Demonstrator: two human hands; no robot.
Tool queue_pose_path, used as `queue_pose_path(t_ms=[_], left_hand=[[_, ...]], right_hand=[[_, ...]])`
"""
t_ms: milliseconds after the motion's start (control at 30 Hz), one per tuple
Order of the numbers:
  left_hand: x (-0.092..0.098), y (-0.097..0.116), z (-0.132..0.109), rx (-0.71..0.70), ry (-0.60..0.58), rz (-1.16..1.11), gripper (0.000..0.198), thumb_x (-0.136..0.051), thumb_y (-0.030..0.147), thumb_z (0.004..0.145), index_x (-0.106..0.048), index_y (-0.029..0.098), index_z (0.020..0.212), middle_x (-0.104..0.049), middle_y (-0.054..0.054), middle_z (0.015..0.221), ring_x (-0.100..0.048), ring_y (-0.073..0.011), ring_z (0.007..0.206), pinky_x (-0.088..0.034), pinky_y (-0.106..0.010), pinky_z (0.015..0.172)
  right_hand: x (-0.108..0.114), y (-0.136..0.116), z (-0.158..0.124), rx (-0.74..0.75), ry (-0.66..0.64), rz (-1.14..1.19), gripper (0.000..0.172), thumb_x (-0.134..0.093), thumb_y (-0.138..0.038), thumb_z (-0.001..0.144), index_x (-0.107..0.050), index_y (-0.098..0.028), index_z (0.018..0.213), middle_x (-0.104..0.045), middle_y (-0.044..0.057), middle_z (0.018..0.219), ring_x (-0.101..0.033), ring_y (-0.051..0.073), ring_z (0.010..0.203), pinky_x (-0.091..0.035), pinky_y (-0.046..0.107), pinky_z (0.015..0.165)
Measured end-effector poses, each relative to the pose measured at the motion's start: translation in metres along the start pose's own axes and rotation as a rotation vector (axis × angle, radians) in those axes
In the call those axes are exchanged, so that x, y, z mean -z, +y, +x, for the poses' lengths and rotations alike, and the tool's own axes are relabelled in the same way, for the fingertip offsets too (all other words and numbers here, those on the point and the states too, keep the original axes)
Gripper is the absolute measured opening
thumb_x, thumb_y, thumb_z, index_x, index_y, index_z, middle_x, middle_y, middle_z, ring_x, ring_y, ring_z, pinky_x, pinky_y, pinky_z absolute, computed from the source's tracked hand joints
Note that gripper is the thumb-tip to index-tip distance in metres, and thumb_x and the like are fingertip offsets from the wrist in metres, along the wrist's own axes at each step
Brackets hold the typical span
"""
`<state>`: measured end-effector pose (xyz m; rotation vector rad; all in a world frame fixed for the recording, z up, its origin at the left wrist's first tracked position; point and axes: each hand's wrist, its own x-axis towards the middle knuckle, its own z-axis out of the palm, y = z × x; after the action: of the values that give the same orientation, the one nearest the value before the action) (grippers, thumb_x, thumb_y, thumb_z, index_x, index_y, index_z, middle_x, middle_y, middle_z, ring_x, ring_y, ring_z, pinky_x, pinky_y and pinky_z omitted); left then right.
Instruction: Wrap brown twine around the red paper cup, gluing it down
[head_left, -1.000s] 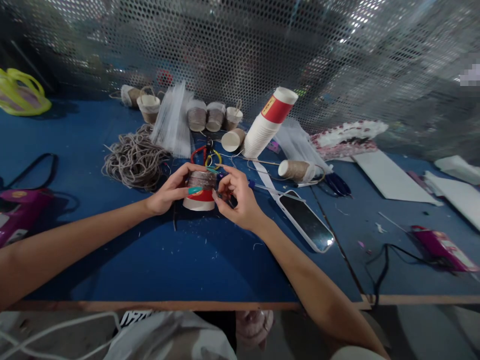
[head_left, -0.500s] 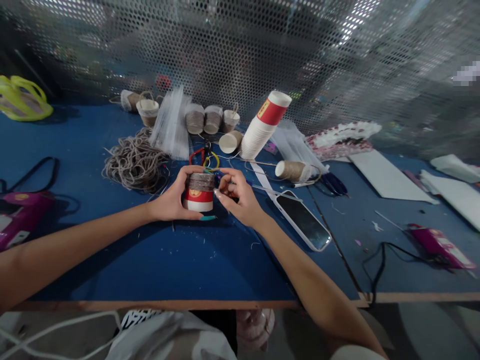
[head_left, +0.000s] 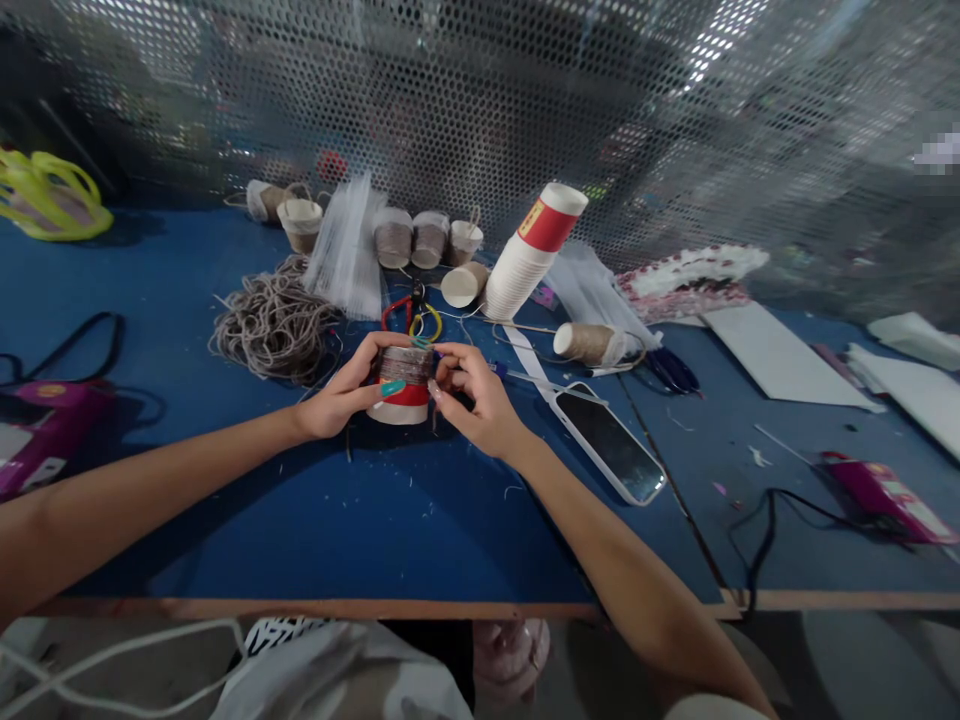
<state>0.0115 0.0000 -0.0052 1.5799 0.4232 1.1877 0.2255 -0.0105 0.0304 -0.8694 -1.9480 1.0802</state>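
Note:
A red and white paper cup (head_left: 409,396) stands rim-down or tilted near the table's middle; I cannot tell which. Grey-brown cord is wound round its upper part. My left hand (head_left: 346,390) grips the cup from the left, its thumb with a long teal nail lying across the front. At the cup's right side, my right hand (head_left: 476,398) has its fingers curled, the thumb and fingertips pinching close to the wound cord. A short bit of cord seems to hang beneath those fingertips. Just behind the cup lie scissors (head_left: 424,322) with red and yellow handles.
A heap of grey cord (head_left: 271,325) lies to the left. Behind stand a leaning stack of paper cups (head_left: 517,270) and several cord-wrapped cups (head_left: 393,240). A phone (head_left: 611,440) lies at right, with purple glue guns (head_left: 885,495) on both sides. A perforated metal screen (head_left: 480,110) rises behind.
My left thumb has moved up from the cup's lower edge to its front, over the red band. The right hand stays at the cup's right side.

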Motion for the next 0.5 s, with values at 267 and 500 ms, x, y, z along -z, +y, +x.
queue_pose_path(t_ms=[267,500], left_hand=[[0.002,-0.002,-0.001,0.048,0.024,-0.010,0.045,-0.061,0.033,0.085,-0.053,0.022,0.128,-0.061,-0.009,0.124,-0.058,-0.0268,0.114,-0.045,-0.041,0.099],[0.004,-0.008,-0.002,0.061,0.030,-0.040,0.044,-0.060,0.035,0.086,-0.054,0.025,0.129,-0.060,-0.007,0.127,-0.056,-0.0245,0.117,-0.043,-0.038,0.101]], right_hand=[[0.005,0.004,0.002,-0.042,-0.008,0.225,0.032,-0.050,-0.029,0.089,-0.040,-0.026,0.120,-0.050,0.001,0.096,-0.059,0.013,0.073,-0.056,0.036,0.071],[0.007,0.010,0.003,-0.056,0.014,0.257,0.031,-0.046,-0.027,0.089,-0.042,-0.024,0.119,-0.050,0.001,0.097,-0.059,0.013,0.071,-0.056,0.039,0.072]])
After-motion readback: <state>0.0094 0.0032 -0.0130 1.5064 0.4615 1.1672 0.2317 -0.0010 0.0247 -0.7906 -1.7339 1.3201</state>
